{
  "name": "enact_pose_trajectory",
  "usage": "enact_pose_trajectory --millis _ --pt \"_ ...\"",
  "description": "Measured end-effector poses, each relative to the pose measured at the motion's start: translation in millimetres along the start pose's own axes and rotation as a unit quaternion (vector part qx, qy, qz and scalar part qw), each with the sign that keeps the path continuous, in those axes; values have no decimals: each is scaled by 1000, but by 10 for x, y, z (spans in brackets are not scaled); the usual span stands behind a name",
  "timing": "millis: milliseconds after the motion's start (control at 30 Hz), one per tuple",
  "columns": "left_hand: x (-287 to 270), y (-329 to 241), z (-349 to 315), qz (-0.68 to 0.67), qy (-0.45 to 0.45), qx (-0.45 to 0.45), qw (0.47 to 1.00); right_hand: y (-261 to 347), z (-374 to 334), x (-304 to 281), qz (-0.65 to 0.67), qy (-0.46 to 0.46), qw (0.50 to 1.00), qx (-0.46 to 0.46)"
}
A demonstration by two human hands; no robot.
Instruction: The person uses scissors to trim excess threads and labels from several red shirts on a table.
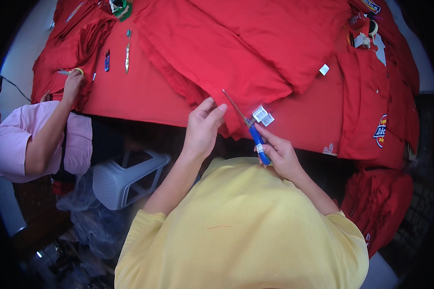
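Note:
My left hand (203, 129) pinches the near edge of a red garment (255, 72), thumb and fingers together at its lower left corner. Blue-handled scissors (259, 144) are in my right hand (280, 153), their blades pointing up and to the left across the cloth. Beside the blades, white labels (262, 114) stick out from the garment's edge. Another white tag (324, 70) shows farther right. Whether the blades touch the cloth, I cannot tell.
The table (125, 96) has a red surface. Stacks of red garments (364, 106) lie at right. A pen (107, 60) and a thin gold tool (127, 52) lie at left. A co-worker (38, 135) holds yellow-handled scissors (77, 71). A grey stool (115, 185) stands below.

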State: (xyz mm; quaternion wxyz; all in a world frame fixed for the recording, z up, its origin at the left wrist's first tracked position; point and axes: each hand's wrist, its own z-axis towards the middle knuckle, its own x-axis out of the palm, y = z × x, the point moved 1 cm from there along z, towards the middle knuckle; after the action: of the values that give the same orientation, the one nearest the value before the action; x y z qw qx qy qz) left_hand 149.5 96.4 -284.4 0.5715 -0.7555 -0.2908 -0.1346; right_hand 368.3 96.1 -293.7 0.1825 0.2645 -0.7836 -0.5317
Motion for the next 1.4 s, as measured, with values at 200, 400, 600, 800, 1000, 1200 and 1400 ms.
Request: enact_pose_trajectory --millis 200,400,600,800,1000,1200,1400 --pt "-17 -48 -1 51 19 -7 999 2 126 59 -134 -35 968 -207" --pt "-29 -55 35 -24 -4 -26 999 64 137 42 58 17 998 6" --pt "-139 -41 85 -58 4 -53 997 124 185 35 180 -13 984 1" --pt "-150 49 49 -1 -6 -74 997 105 351 69 112 -89 982 -121" --pt "-236 325 38 44 18 -95 994 140 698 217 166 -128 974 -88" --pt "-67 114 214 -59 -10 -102 993 123 649 251 134 -141 976 -95" --pt "-285 -130 732 -162 -37 -109 980 102 396 111 198 -150 968 -34"
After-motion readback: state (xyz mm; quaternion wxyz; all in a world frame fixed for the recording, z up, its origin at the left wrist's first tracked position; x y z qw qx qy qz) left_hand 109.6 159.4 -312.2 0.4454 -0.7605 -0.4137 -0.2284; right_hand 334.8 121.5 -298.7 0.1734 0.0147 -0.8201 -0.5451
